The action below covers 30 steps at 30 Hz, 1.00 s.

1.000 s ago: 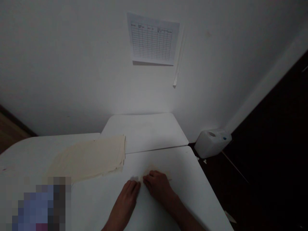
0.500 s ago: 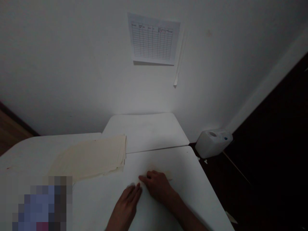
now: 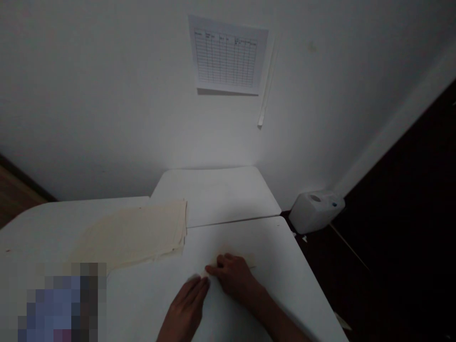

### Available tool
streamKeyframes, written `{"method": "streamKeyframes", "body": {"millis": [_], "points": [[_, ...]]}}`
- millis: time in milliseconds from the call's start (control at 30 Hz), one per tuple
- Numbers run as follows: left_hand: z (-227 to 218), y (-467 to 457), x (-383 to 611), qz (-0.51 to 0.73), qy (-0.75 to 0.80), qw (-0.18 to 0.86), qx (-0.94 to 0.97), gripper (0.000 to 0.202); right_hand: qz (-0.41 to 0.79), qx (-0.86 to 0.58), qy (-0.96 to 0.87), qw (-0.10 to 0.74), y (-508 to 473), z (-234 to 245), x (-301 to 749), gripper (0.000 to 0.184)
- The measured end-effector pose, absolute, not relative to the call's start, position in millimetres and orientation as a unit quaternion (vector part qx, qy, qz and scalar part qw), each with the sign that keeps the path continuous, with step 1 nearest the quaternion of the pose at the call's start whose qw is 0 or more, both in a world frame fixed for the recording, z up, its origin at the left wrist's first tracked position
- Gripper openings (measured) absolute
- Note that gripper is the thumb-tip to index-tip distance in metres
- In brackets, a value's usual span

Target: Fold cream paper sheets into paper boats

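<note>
1. A thin, pale cream piece (image 3: 251,260) is seen on the white bench (image 3: 295,285), mostly covered by the right hand (image 3: 230,273); its far edge is exposed beyond the knuckles.
2. Right hand: the forefinger is stretched toward the left, the other fingers are curled. Whether anything is pinched cannot be told.
3. Left hand (image 3: 187,301): fingers are held together and laid low, tips just beside the right forefinger. A pale patch is seen at the tips; a grip on it cannot be confirmed.
4. Handling, as judged: very light, soft and limp, easily creased or shifted by a dragged fingertip. Tearing under a sharp pull is thought possible. Slipperiness cannot be told.
5. Hold, as judged: best taken at the exposed edge, lightly between thumb and forefinger, with the rest pressed flat.
6. A loose stack of cream sheets (image 3: 131,232) is laid to the left, edges uneven; similar thin stock is suspected.
7. Writing: a ruled chart (image 3: 228,57) is fixed to the wall (image 3: 107,118), its header row printed but too small to be read. No lettering is made out on the sheets or on the plastic jug (image 3: 309,216); no brand is found.
</note>
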<state>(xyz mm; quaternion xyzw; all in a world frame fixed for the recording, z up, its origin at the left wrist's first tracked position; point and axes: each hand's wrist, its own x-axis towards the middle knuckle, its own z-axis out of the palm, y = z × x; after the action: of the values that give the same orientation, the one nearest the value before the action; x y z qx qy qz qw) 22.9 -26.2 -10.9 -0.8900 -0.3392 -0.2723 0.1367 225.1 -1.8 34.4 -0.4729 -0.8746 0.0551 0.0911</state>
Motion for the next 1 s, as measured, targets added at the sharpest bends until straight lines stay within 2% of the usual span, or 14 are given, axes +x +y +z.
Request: {"method": "streamKeyframes", "body": {"millis": [133,400,600,1000], "points": [[-14,-23,23,-0.298,-0.377,0.097,-0.871,0.04,0.063,-0.482,-0.869,0.094,-3,33,224,0.029],[-3,-26,25,-0.231,-0.344,0.103,-0.904,0.054,0.088,-0.509,-0.849,0.113,-7,36,222,0.027],[-4,-26,24,-0.239,-0.327,0.119,-0.907,0.047,0.095,-0.519,-0.843,0.108,-9,42,220,0.028],[-17,-36,23,-0.257,-0.347,0.11,-0.895,0.048,0.082,-0.527,-0.84,0.104,-11,43,216,0.032]]}}
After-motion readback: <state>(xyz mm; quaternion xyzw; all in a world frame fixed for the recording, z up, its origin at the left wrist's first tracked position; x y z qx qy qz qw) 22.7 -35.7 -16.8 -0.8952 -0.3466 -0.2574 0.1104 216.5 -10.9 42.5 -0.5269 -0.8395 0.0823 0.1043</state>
